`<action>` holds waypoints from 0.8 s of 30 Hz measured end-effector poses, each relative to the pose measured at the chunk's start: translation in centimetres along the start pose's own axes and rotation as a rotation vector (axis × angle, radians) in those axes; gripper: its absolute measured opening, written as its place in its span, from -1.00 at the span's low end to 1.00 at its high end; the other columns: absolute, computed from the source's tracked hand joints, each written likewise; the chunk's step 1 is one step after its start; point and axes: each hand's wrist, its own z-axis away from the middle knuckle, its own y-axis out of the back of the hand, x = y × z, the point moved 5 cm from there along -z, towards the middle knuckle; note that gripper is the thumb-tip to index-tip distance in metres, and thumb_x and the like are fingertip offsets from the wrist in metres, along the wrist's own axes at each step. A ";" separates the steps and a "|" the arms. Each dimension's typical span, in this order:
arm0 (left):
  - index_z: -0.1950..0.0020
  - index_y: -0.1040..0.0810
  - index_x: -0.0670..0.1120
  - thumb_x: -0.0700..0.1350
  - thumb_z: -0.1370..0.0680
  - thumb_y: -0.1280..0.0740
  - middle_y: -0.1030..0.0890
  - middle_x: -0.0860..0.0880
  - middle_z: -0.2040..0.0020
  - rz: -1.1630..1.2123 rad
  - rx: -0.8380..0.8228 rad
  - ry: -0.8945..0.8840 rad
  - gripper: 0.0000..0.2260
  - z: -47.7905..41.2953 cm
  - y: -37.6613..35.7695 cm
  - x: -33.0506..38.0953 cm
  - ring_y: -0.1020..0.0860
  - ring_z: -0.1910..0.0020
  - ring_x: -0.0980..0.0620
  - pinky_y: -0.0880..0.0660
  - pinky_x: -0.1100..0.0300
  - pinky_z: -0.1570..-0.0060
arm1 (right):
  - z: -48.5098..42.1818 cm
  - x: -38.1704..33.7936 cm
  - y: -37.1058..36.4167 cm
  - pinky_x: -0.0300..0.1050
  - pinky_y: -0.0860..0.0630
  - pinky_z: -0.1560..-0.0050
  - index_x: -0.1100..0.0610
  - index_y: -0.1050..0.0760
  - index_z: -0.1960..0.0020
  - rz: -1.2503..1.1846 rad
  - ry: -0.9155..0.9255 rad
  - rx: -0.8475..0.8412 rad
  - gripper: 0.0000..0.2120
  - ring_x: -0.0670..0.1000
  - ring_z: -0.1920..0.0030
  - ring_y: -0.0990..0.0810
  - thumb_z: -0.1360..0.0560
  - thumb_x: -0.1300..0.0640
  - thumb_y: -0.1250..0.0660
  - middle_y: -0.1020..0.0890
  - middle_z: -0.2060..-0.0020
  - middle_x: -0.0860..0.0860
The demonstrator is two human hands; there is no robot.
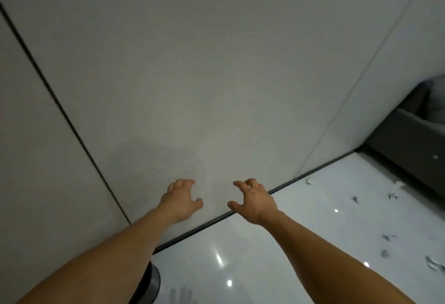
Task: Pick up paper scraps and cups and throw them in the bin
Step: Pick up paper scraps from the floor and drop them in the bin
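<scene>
My left hand (181,199) and my right hand (252,199) are both stretched out in front of me before a pale wall, fingers loosely curled, holding nothing. Several small white paper scraps (392,196) lie scattered on the glossy white floor at the right, well away from both hands. More scraps (435,265) lie near the right edge. A dark round rim with a metal band, possibly the bin (150,282), shows under my left forearm, mostly hidden. No cup is visible.
A pale wall (192,87) with a dark vertical seam fills most of the view. Its dark baseboard (216,220) meets the shiny floor (277,255). A dark grey piece of furniture (414,140) stands at the right against the wall.
</scene>
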 end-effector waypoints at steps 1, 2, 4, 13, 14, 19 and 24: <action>-0.55 -0.07 -0.02 0.16 -0.56 -0.25 -0.12 -0.02 -0.53 -0.020 -0.009 -0.035 -0.34 -0.6 -0.6 2.4 -0.10 -0.49 -0.04 -0.13 0.05 -0.46 | 0.9 2.3 0.7 0.06 -0.45 -0.25 -0.14 -0.16 -0.51 -0.018 -0.042 0.018 -0.34 0.09 -0.38 -0.32 -0.49 -0.32 -0.21 -0.27 -0.42 0.01; -0.55 -0.09 -0.02 0.16 -0.55 -0.25 -0.13 -0.02 -0.53 -0.046 -0.017 -0.069 -0.35 -1.2 -1.4 4.9 -0.10 -0.49 -0.05 -0.14 0.06 -0.45 | 1.8 4.7 1.4 0.06 -0.45 -0.26 -0.14 -0.17 -0.51 -0.035 -0.083 0.034 -0.35 0.09 -0.38 -0.32 -0.49 -0.31 -0.22 -0.28 -0.42 0.01; -0.54 -0.11 -0.02 0.15 -0.55 -0.26 -0.15 -0.03 -0.52 -0.109 -0.028 -0.130 -0.36 -2.2 -3.1 10.2 -0.11 -0.49 -0.05 -0.15 0.07 -0.44 | 3.7 9.6 2.7 0.04 -0.44 -0.26 -0.13 -0.18 -0.51 -0.064 -0.153 0.063 -0.35 0.08 -0.38 -0.31 -0.49 -0.31 -0.22 -0.28 -0.42 0.01; -0.53 -0.14 -0.03 0.12 -0.54 -0.27 -0.16 -0.04 -0.52 -0.221 -0.168 -0.372 -0.38 -4.8 -15.6 34.0 -0.11 -0.49 -0.07 -0.17 0.04 -0.44 | 13.7 32.9 7.8 0.03 -0.45 -0.23 -0.10 -0.17 -0.52 -0.151 -0.453 0.149 -0.34 0.09 -0.38 -0.31 -0.50 -0.29 -0.22 -0.25 -0.44 0.02; -0.53 -0.15 -0.02 0.12 -0.54 -0.27 -0.17 -0.05 -0.52 -0.235 -0.191 -0.392 -0.38 -4.8 -17.0 36.1 -0.12 -0.49 -0.07 -0.18 0.04 -0.44 | 14.9 35.0 8.1 0.03 -0.45 -0.24 -0.10 -0.17 -0.52 -0.162 -0.487 0.150 -0.35 0.09 -0.38 -0.32 -0.50 -0.28 -0.22 -0.25 -0.44 0.02; -0.53 -0.16 -0.01 0.14 -0.53 -0.27 -0.18 -0.04 -0.52 -0.294 -0.284 -0.498 -0.38 -5.4 -23.4 44.9 -0.13 -0.49 -0.07 -0.19 0.01 -0.43 | 19.4 44.0 9.1 0.04 -0.45 -0.23 -0.10 -0.18 -0.52 -0.208 -0.639 0.161 -0.35 0.09 -0.36 -0.34 -0.51 -0.28 -0.23 -0.25 -0.44 0.01; -0.54 -0.14 -0.02 0.13 -0.54 -0.27 -0.14 -0.03 -0.53 -0.327 -0.384 -0.592 -0.37 -7.7 -28.1 52.0 -0.09 -0.51 -0.07 -0.20 0.01 -0.42 | 20.4 51.1 8.9 0.04 -0.45 -0.23 -0.08 -0.17 -0.52 -0.253 -0.759 0.139 -0.36 0.09 -0.35 -0.34 -0.52 -0.25 -0.23 -0.25 -0.43 0.01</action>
